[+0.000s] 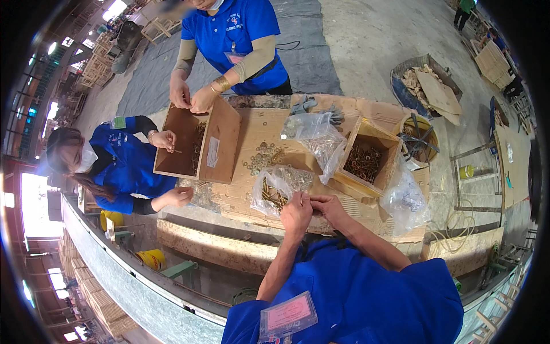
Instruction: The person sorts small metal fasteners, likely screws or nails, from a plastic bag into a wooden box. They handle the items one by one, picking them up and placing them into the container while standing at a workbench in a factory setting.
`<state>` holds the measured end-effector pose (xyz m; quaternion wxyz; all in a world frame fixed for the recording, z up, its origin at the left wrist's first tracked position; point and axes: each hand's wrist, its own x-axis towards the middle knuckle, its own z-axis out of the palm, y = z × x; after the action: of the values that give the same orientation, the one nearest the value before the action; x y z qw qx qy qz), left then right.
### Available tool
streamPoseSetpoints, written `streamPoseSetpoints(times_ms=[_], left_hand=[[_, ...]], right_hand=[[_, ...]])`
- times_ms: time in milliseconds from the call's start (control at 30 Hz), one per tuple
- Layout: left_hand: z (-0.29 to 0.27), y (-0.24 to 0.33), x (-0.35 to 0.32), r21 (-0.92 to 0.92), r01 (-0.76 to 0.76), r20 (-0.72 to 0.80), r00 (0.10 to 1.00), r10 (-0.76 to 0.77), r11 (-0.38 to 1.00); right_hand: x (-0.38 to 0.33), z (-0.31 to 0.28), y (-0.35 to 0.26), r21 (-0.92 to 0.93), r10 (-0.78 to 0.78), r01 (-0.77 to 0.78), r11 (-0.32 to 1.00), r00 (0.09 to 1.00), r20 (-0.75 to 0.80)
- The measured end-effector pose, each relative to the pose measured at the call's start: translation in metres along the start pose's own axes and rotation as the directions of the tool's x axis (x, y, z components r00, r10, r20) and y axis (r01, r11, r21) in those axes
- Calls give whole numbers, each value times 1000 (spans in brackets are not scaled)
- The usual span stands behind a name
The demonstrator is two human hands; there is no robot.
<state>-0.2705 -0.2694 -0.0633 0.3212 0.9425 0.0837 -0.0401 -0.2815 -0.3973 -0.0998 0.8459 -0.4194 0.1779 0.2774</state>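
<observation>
My left hand (297, 214) and my right hand (331, 211) meet over the near edge of a cardboard-covered table (238, 198). Fingers and thumbs on both are pinched together; whatever they hold is too small or hidden to make out. Right beside my left hand lies an open clear plastic bag (295, 178) with long brass-coloured bolts (272, 196) in it. Loose metal washers (262, 156) are scattered beyond that bag. Further right, a wooden box (356, 188) holds many dark bolts or screws (363, 162). Another clear bag (314, 131) of small hardware leans against the box.
Two co-workers in blue shirts (243, 26) (129, 157) work at a large wooden box (220, 140) on the left. Grey gloves (303, 105) lie at the far edge. A crumpled plastic bag (405, 200) and a yellow bucket (429, 140) are to the right.
</observation>
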Motion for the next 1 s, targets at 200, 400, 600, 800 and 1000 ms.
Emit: streamPoseSetpoints(times_ms=[200, 400, 600, 800, 1000], left_hand=[[9, -8, -2, -141, 10, 21, 1000, -7, 990], [11, -21, -2, -870, 324, 321, 944, -72, 372], [5, -15, 1, -935, 346, 332, 931, -154, 76], [-4, -34, -6, -888, 251, 256, 966, -39, 385], [-34, -75, 0, -830, -4, -2, 1000, 4, 558]], right_hand=[[4, -6, 8, 83, 54, -56, 995, 998, 24], [3, -6, -1, 184, 56, -63, 981, 998, 40], [0, 3, -15, 47, 63, -66, 997, 997, 52], [5, -7, -12, -130, 78, -58, 990, 985, 151], [2, -21, 10, 68, 214, -211, 975, 976, -30]])
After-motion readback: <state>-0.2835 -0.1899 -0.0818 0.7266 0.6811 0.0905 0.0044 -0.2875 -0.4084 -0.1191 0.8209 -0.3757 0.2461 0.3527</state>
